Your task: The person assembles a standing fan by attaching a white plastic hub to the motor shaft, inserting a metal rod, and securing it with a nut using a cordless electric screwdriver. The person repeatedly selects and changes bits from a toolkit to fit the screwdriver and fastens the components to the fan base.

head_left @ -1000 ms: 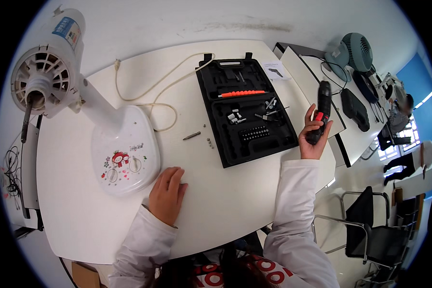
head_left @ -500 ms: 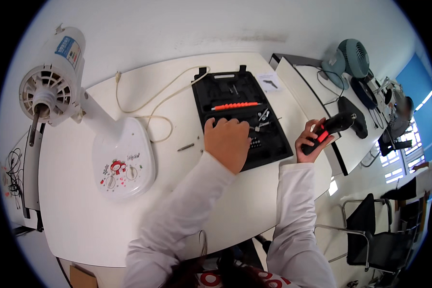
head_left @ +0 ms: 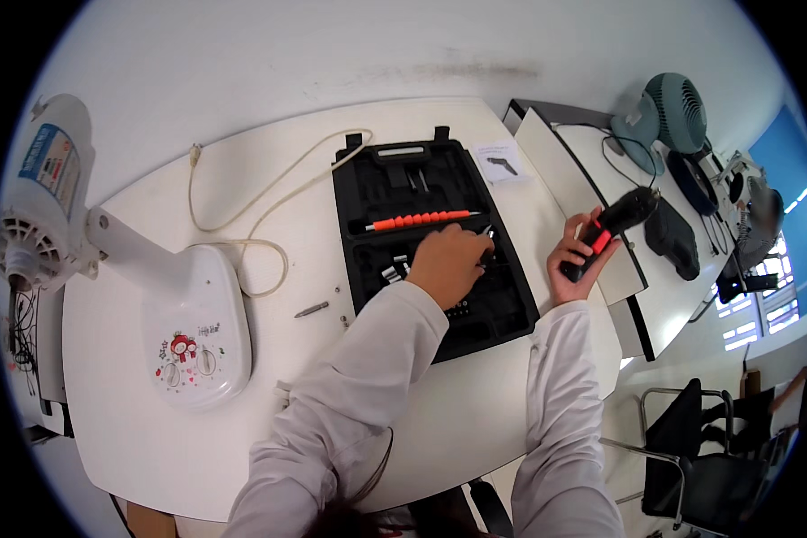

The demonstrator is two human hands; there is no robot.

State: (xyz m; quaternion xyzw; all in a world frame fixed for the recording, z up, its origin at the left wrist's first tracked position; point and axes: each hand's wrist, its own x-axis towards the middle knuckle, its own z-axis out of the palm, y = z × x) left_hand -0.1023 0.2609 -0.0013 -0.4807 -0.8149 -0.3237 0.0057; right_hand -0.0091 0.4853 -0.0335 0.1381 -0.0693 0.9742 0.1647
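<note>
Head view: one black-and-red power screwdriver (head_left: 632, 208) sits just right of the open tool case (head_left: 493, 334), in the right hand (head_left: 562, 282), whose fingers wrap its grip. The left hand (head_left: 448, 266) reaches over the case's lower half, fingers bent; whether they pinch anything, I cannot tell. The work looks partway: case opened, driver in hand; whether its nose carries a bit is unclear, so fitting one may be left. Inside the case: one orange flexible shaft (head_left: 421, 220) and several sockets (head_left: 393, 272), partly covered, uncountable. Left of the case: one loose bit (head_left: 312, 310), a few tiny screws (head_left: 344, 320), one white fan (head_left: 139, 251) without visible blades. Right of its upper half: one leaflet (head_left: 502, 166).
</note>
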